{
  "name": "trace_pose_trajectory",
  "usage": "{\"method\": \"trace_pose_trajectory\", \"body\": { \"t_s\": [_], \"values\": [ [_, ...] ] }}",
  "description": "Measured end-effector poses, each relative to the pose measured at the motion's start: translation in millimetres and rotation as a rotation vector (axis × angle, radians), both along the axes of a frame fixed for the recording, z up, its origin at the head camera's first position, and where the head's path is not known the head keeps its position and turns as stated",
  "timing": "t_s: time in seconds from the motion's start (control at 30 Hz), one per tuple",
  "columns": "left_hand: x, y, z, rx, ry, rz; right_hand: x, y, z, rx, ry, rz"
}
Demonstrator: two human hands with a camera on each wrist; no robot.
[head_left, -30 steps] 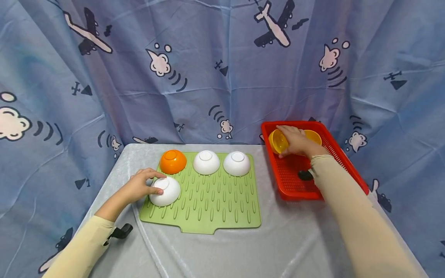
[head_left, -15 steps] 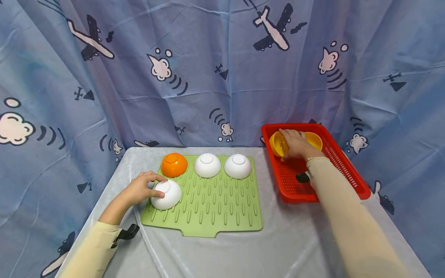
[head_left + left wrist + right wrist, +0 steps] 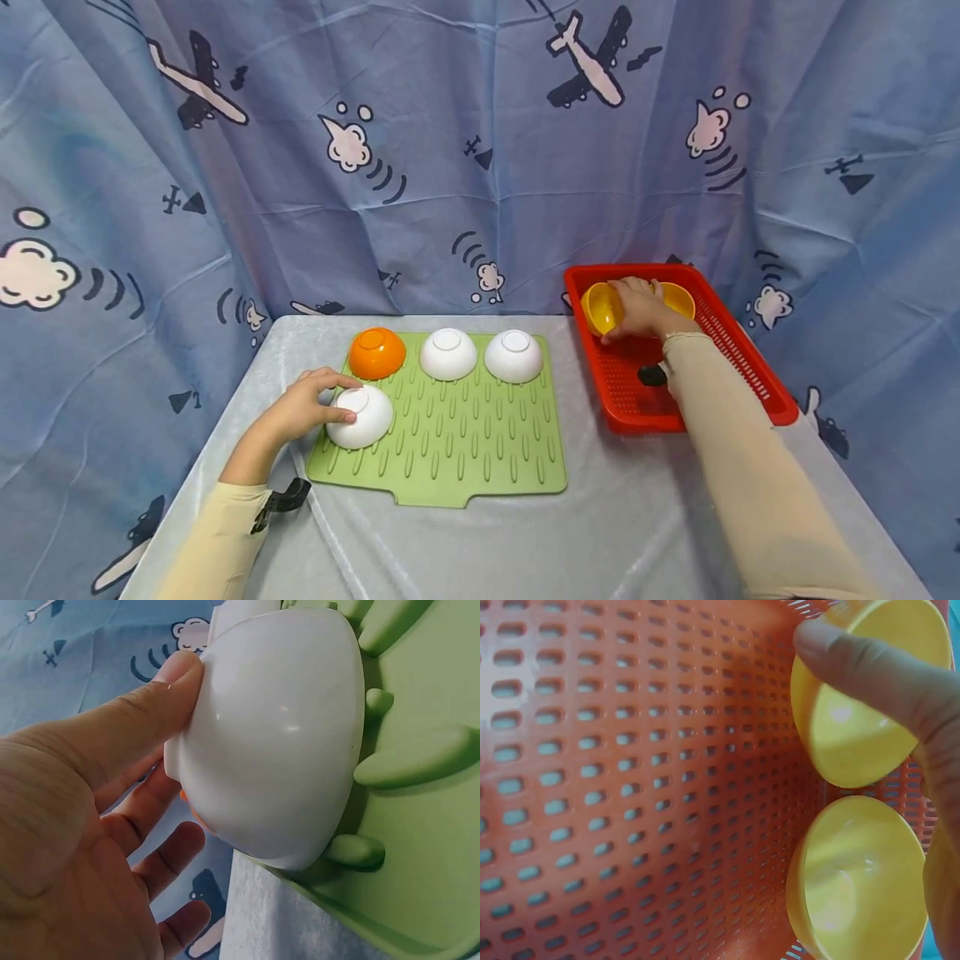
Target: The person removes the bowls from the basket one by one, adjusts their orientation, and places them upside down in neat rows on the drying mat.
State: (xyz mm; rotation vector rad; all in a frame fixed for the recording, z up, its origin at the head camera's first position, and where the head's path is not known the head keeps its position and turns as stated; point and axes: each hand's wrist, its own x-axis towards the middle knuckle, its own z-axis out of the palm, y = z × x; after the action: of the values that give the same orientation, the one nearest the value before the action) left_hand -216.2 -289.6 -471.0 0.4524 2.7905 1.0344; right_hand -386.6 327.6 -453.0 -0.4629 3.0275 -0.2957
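My left hand pinches an upside-down white bowl at its base, thumb on one side and fingers on the other. In the left wrist view this white bowl sits with its rim at the ridges of the green drying mat. Over in the red basket, my right hand grips a yellow bowl. The right wrist view shows the thumb across the rim of that yellow bowl, which is tilted, its fingers mostly hidden. A second yellow bowl lies beside it.
Along the mat's back edge stand an orange bowl and two white bowls, one in the middle and one at right, all upside down. The basket stands right of the mat on a grey cloth-covered table. A blue curtain hangs behind.
The head view has shifted slightly, and the left forearm has swung a little to the right. Both hands keep hold of the same bowls, which stay nearly in place.
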Motion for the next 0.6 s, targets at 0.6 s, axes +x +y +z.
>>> {"method": "trace_pose_trajectory", "body": {
  "t_s": [0.6],
  "values": [
    [10.8, 12, 11.6, -0.027, 0.001, 0.009, 32.6, -11, 38.6, -0.146, 0.111, -0.095]
  ]
}}
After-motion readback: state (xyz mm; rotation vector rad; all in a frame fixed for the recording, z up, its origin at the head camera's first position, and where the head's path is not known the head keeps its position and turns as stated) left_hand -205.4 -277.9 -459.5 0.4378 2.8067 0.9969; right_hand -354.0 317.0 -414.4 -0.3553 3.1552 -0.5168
